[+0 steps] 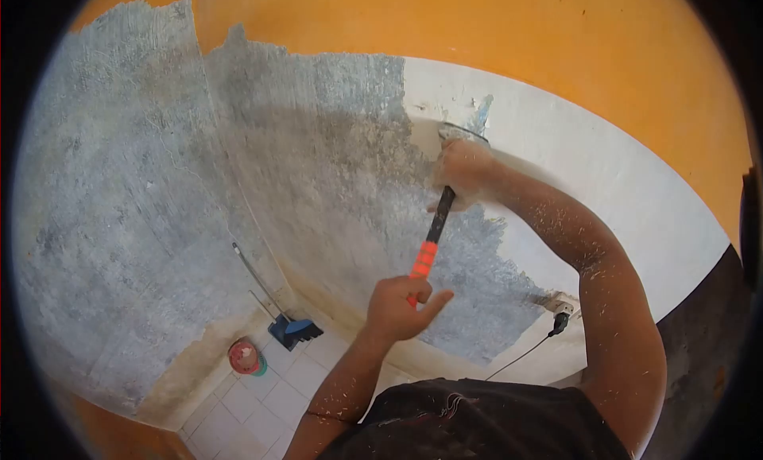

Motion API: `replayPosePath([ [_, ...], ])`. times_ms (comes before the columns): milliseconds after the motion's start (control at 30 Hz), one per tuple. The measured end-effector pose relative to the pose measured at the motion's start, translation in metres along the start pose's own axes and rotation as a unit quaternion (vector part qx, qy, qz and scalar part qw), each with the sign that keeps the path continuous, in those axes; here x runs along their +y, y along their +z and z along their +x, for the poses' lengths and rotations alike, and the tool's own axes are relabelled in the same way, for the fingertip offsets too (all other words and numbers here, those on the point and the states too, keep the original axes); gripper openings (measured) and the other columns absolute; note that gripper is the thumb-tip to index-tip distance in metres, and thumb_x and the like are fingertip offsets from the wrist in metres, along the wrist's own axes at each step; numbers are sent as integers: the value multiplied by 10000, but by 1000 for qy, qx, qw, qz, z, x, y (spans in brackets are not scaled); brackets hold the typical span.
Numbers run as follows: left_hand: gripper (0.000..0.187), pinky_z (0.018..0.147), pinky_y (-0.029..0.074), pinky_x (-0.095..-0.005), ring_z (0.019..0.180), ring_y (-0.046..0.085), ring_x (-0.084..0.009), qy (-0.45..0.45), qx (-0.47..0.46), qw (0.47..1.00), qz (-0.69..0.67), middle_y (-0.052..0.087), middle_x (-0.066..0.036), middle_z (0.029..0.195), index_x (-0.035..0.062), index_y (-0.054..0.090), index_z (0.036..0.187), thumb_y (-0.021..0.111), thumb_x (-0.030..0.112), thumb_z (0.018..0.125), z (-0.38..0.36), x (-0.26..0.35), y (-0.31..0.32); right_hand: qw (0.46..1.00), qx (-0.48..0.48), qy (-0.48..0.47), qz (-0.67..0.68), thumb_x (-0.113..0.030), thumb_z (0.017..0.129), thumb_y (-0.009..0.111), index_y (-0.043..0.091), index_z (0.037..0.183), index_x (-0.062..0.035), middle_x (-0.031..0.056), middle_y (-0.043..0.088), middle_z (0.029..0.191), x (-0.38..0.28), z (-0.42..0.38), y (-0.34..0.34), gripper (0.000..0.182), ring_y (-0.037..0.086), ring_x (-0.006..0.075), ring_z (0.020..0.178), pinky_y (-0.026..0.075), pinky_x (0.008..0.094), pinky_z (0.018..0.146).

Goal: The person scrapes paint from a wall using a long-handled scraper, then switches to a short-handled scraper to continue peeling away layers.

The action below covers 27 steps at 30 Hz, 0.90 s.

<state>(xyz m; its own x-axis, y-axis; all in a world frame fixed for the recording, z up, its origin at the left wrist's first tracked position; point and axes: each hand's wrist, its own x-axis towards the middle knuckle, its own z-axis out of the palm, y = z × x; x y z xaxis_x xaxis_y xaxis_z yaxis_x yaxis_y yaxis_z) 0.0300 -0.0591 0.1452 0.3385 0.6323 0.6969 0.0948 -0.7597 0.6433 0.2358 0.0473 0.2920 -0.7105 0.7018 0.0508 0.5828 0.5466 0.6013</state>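
Observation:
A long-handled wall scraper (pixel 439 215) with a black and orange handle slants up to the wall. My right hand (pixel 467 167) is closed high on it, close behind the blade, and looks slightly blurred. Lower down, my left hand (pixel 400 307) wraps the orange part of the handle, its thumb sticking out. The blade (pixel 464 132) lies at the wall where white paint (pixel 540 142) meets bare grey plaster (pixel 334 158); its contact edge is partly hidden. Pale flakes cling to both forearms.
A plug in a wall socket (pixel 563 309) trails a cable (pixel 520 357) low on the right. A blue dustpan and broom (pixel 292 331) lean in the corner, near a red bucket (pixel 245 355) on the tiled floor (pixel 238 416). Orange paint (pixel 477 19) covers the upper wall.

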Motion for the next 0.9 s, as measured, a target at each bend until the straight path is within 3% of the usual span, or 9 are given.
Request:
replayPosePath([
  [100,431,407,300,-296,408,358,-172,17,-4,999,34,403,-37,465,92,416,526,778,243,704,4,-11,6,1000,-9,-15,9,-605,708,572,620,613,-140,111,591,603,9,3,0,477,588,335,699,483,430,667],
  [233,433,402,299,-299,404,367,-184,25,19,996,84,428,-38,488,95,410,522,781,238,694,10,-27,2,1000,14,2,-21,-590,710,581,622,606,-146,106,592,606,8,9,-1,458,589,331,701,488,427,678],
  [333,402,419,331,-289,420,402,-177,26,2,997,67,442,-44,502,94,425,528,783,194,681,1,-8,-9,997,67,12,-25,-546,706,595,536,578,-145,64,565,577,0,9,-11,425,573,296,648,448,376,766],
  [400,381,432,350,-283,426,404,-180,18,-19,999,47,442,-51,502,91,432,536,773,164,688,-15,2,-10,999,41,-5,23,-568,696,599,631,613,-132,101,588,595,-14,7,-11,445,586,318,715,479,424,667],
  [500,387,420,357,-310,428,455,-211,45,18,997,59,460,-51,500,96,450,529,768,233,702,-1,-13,7,999,-24,34,-14,-561,697,593,635,615,-132,97,586,589,0,4,-19,439,581,314,703,479,411,666],
  [567,400,421,350,-312,428,444,-205,-15,-4,998,60,457,-48,501,94,437,525,762,240,708,10,-20,12,999,-19,0,-33,-557,699,591,634,612,-141,90,586,589,13,9,-5,428,580,309,708,485,410,678],
  [767,442,412,318,-324,419,412,-210,13,3,999,33,422,-46,489,93,389,516,764,237,700,-3,-16,12,1000,-16,6,-5,-554,695,591,634,613,-136,97,590,593,0,0,-2,428,584,312,725,485,417,687],
  [833,429,412,325,-323,417,412,-209,-9,-21,998,66,416,-45,490,97,394,519,765,221,695,3,-26,23,999,-30,-8,-32,-515,711,585,561,567,-147,64,574,582,7,4,-2,397,579,270,658,443,366,736],
  [900,422,410,329,-323,416,419,-207,29,2,998,56,425,-47,493,99,395,524,763,213,697,9,-40,28,996,-60,12,-60,-514,708,585,559,567,-147,60,571,582,11,10,-5,394,579,268,656,443,360,734],
])
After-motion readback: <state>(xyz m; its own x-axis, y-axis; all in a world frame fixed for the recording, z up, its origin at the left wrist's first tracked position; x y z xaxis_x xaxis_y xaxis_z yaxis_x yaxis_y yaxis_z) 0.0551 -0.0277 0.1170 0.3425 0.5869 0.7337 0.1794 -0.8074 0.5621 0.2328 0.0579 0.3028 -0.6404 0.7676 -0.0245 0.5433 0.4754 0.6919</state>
